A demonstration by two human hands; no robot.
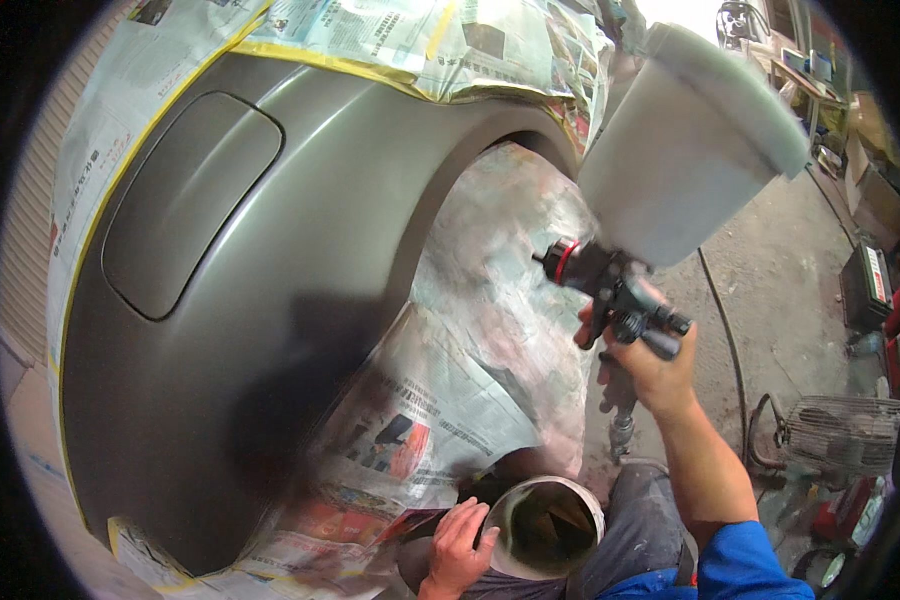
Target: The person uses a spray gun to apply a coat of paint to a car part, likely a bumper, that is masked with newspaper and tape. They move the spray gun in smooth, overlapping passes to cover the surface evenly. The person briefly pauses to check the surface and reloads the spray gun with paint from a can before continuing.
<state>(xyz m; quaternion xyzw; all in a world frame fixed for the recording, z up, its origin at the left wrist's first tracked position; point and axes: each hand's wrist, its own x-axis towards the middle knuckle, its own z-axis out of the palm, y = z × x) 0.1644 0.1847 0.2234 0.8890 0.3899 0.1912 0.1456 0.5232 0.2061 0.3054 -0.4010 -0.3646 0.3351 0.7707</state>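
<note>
My right hand point(650, 360) is closed round the grip of a dark spray gun point(615, 290), raised to the right of a wheel arch. A large translucent white paint cup point(685, 150) is tilted on top, and a red ring circles the gun's front end. The nozzle end faces left, toward a grey car body panel point(340, 220) with a fuel flap point(195, 200). Low in the middle, my left hand point(460, 550) has its fingers extended and slightly bent. Its thumb lies beside the rim of a round, open-topped container point(597, 520), dark inside; any contact is unclear.
Newspaper masking point(370, 35) with yellow tape borders the panel, and crumpled sheeting point(510, 230) fills the wheel arch. A hose point(730, 340) crosses the concrete floor on the right. Beyond it are a metal floor fan point(840, 430) and a black battery-like box point(867, 285).
</note>
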